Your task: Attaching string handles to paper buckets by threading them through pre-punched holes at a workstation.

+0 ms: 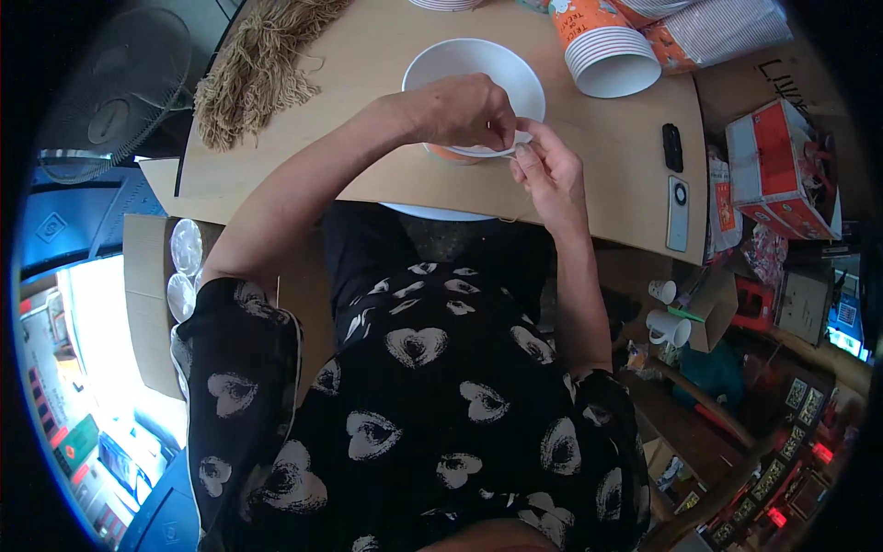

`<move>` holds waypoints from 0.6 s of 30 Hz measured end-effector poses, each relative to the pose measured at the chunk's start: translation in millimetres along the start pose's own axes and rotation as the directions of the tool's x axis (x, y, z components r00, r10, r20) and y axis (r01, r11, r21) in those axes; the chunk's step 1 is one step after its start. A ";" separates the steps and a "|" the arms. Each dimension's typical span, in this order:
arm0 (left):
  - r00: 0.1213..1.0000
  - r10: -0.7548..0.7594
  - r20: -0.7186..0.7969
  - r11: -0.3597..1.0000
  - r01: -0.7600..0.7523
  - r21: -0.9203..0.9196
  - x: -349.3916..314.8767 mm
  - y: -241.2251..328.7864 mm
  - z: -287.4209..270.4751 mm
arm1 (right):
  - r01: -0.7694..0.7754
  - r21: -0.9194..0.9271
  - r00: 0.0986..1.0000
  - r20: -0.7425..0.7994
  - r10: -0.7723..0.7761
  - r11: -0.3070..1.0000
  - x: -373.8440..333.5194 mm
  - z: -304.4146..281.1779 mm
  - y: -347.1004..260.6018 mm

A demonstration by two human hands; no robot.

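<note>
A round paper bucket (460, 63), white inside with some orange on its outer wall, sits on the table close to its front edge. My left hand (464, 109) reaches across the bucket's opening. Its fingers are pinched together at the near right rim, and what they hold is too small to make out. My right hand (555, 175) is closed on that same part of the rim, thumb and index finger nearly meeting my left fingertips. A thin pale piece shows between the two hands, but its kind is unclear. My fingers partly hide the near rim.
A bundle of tan cords (262, 74) lies at the table's far left. Nested orange-and-white paper buckets (612, 60) lie on their sides at the far right. A black object (672, 147) and a pale remote-like device (678, 213) lie near the right edge. An open cardboard box (147, 304) stands left.
</note>
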State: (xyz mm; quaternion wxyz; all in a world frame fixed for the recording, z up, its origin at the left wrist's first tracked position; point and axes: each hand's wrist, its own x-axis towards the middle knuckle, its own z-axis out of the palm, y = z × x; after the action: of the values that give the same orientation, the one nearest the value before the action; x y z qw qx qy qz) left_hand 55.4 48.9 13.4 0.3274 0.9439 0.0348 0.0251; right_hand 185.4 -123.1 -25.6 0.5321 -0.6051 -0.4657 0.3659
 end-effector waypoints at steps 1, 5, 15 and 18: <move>1.000 0.001 0.002 1.000 -0.001 0.001 0.4 -0.6 0.1 | 0.000 0.006 1.000 -0.001 0.000 1.000 -0.1 -0.2 1.7; 0.999 0.008 0.035 0.998 -0.006 -0.055 -0.4 0.7 0.9 | -0.005 0.001 1.000 -0.018 0.005 1.000 -0.6 -1.1 -1.0; 0.981 -0.192 0.034 0.937 0.194 -0.291 -12.2 -11.7 -6.5 | 0.002 0.041 0.998 -0.056 0.000 0.999 8.2 -6.6 -6.8; 0.984 -0.170 -0.044 0.921 0.143 -0.363 -14.3 -13.2 -9.5 | 0.029 -0.067 1.000 0.005 -0.028 0.997 15.2 -6.4 -5.3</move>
State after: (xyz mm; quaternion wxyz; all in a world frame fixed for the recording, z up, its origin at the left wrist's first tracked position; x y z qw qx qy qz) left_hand 39.9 63.9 12.3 0.4933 0.8610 0.1171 0.0399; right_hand 195.0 -110.5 -18.5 0.5156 -0.6153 -0.4874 0.3435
